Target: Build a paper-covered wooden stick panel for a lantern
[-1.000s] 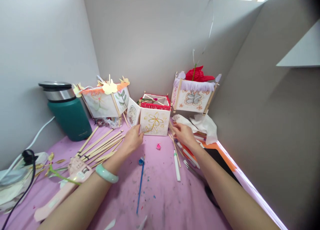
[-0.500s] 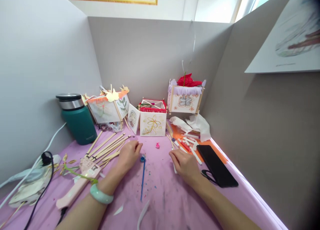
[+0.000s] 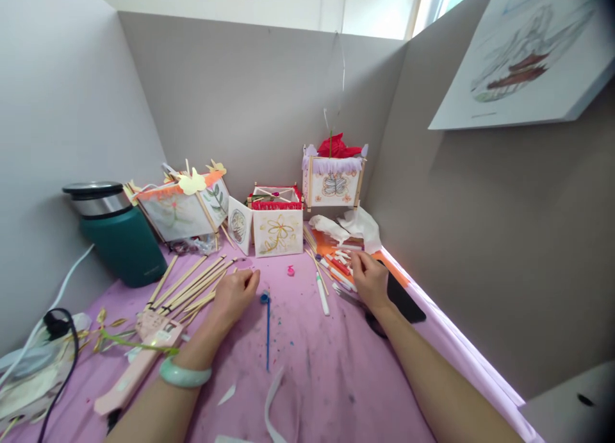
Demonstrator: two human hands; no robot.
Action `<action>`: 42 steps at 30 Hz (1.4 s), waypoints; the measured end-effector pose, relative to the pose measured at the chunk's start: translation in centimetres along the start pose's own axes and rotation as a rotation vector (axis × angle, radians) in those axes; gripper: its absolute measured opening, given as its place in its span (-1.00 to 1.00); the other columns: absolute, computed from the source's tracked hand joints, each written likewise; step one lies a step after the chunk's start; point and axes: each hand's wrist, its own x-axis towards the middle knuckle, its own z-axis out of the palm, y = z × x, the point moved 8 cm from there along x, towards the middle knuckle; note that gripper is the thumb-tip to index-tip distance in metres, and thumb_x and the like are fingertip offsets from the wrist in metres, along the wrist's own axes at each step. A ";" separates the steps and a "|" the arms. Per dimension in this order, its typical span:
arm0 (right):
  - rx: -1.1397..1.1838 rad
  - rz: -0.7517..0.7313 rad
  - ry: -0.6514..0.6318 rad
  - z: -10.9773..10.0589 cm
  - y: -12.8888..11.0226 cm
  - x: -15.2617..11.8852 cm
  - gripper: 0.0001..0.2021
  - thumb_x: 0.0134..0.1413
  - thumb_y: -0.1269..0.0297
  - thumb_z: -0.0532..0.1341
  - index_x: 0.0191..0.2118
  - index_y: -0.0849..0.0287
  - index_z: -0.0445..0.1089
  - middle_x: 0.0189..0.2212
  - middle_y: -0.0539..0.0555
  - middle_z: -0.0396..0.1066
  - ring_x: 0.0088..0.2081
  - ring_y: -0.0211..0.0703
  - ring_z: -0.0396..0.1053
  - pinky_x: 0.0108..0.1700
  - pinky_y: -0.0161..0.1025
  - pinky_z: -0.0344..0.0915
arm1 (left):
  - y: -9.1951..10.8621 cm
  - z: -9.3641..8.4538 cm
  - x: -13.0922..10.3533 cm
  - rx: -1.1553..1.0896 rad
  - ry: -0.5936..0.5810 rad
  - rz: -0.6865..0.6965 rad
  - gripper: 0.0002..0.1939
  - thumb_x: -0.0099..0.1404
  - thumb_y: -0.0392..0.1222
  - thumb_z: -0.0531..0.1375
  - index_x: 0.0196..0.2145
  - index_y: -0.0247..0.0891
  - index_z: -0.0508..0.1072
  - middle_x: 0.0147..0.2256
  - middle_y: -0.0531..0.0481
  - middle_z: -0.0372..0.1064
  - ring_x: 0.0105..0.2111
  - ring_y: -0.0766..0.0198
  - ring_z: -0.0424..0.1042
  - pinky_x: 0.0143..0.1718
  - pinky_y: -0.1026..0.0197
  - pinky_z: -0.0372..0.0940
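My left hand [image 3: 236,297], a pale green bangle [image 3: 185,372] on its wrist, rests half curled with the fingers closed; anything inside is hidden. It lies beside the wooden sticks [image 3: 199,281] and left of a thin blue-handled brush [image 3: 268,334]. My right hand [image 3: 369,277] is closed over the pile of white and red markers [image 3: 342,270], and its fingertips are hidden from me. Beneath its wrist lie scissors [image 3: 350,295], with the black phone [image 3: 406,299] behind. A white marker [image 3: 322,294] lies apart on the purple cloth [image 3: 331,372].
Paper lanterns stand along the back: an orange-trimmed one [image 3: 175,215], a red-trimmed one [image 3: 278,233] and a hanging lilac-trimmed one [image 3: 335,185]. A teal bottle [image 3: 122,244], a pink hair-straightener-like tool [image 3: 139,366] and cables [image 3: 72,340] occupy the left. Grey panels [image 3: 269,103] enclose the table.
My right hand has moved away from the white marker, to the right and farther back, over the other markers. The left hand stays near the sticks. The whole view has turned to the right.
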 end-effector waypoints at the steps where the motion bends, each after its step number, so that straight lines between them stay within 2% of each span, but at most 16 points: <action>1: -0.008 0.013 0.010 -0.3 0.2 0.1 -0.65 0.25 0.13 0.03 -0.34 0.20 0.49 -0.47 0.08 0.49 -0.42 -0.20 0.42 -0.31 -0.32 0.28 | 0.1 0.0 0.0 0.000 -0.003 0.017 -0.53 0.33 -0.01 -0.07 -0.69 -0.21 0.13 -0.68 0.07 0.12 -0.60 0.31 0.14 -0.46 0.22 -0.06; 4: -0.036 0.057 0.055 -1.3 1.0 0.5 -0.60 0.25 0.11 0.00 -0.40 0.21 0.46 -0.56 0.05 0.43 -0.49 -0.22 0.33 -0.35 -0.32 0.24 | 0.5 -0.2 -0.1 0.007 -0.010 0.071 -0.54 0.34 -0.01 -0.06 -0.68 -0.21 0.15 -0.66 0.06 0.16 -0.58 0.31 0.16 -0.44 0.22 -0.04; 8: -0.057 0.086 0.098 -2.4 1.6 1.0 -0.60 0.24 0.09 0.01 -0.41 0.23 0.46 -0.58 0.04 0.39 -0.51 -0.22 0.28 -0.38 -0.32 0.20 | 0.7 -0.7 0.2 0.021 0.000 0.130 -0.56 0.34 -0.03 -0.05 -0.66 -0.21 0.17 -0.63 0.05 0.20 -0.56 0.30 0.16 -0.42 0.22 -0.03; 18: -0.065 0.122 0.134 -3.8 2.7 1.7 -0.61 0.25 0.11 0.01 -0.33 0.23 0.51 -0.53 0.04 0.43 -0.46 -0.22 0.33 -0.31 -0.32 0.22 | 0.6 -0.6 0.5 0.042 0.004 0.193 -0.56 0.34 0.00 -0.05 -0.65 -0.21 0.17 -0.63 0.05 0.17 -0.56 0.28 0.19 -0.42 0.22 -0.03; 25: -0.055 0.120 0.125 -4.0 2.3 1.9 -0.60 0.26 0.11 -0.01 -0.36 0.22 0.49 -0.48 0.08 0.47 -0.44 -0.22 0.35 -0.29 -0.33 0.23 | 0.4 -0.9 0.3 0.064 0.008 0.195 -0.57 0.34 0.01 -0.05 -0.64 -0.21 0.15 -0.62 0.06 0.19 -0.57 0.30 0.20 -0.43 0.22 -0.01; 37: -0.087 0.093 0.129 -3.8 2.8 1.7 -0.60 0.26 0.10 0.00 -0.33 0.23 0.51 -0.53 0.05 0.45 -0.49 -0.23 0.33 -0.35 -0.33 0.22 | 0.5 -0.2 0.6 0.067 -0.010 0.222 -0.55 0.36 0.00 -0.06 -0.64 -0.20 0.24 -0.60 0.02 0.28 -0.54 0.26 0.26 -0.40 0.20 0.02; 42: -0.070 0.068 0.089 -3.2 2.3 1.4 -0.61 0.23 0.09 0.03 -0.39 0.22 0.49 -0.54 0.06 0.44 -0.48 -0.20 0.34 -0.34 -0.30 0.23 | 0.3 0.0 0.7 0.025 -0.102 0.144 -0.56 0.35 0.00 -0.05 -0.62 -0.21 0.30 -0.55 -0.06 0.36 -0.49 0.21 0.31 -0.40 0.19 0.04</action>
